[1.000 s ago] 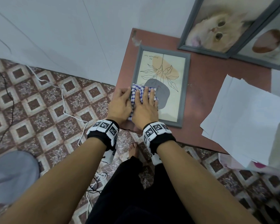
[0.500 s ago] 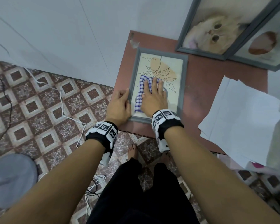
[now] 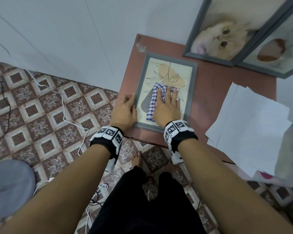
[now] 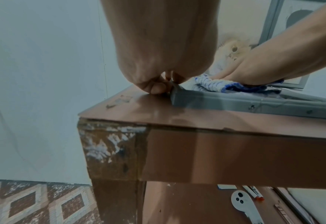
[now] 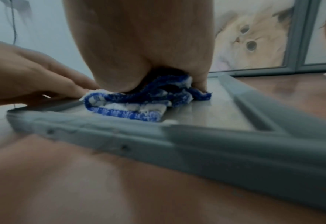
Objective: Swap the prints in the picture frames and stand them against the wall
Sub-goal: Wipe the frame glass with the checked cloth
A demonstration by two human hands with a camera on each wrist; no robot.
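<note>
We see our two bare arms with no sleeves. Our left hand and right hand have no gloves or rings. On each wrist we wear a black band with white blocks on top. The blocks have little black-and-white square patterns. A white piece hangs under each band. We wear black trousers, and our feet are bare.
</note>
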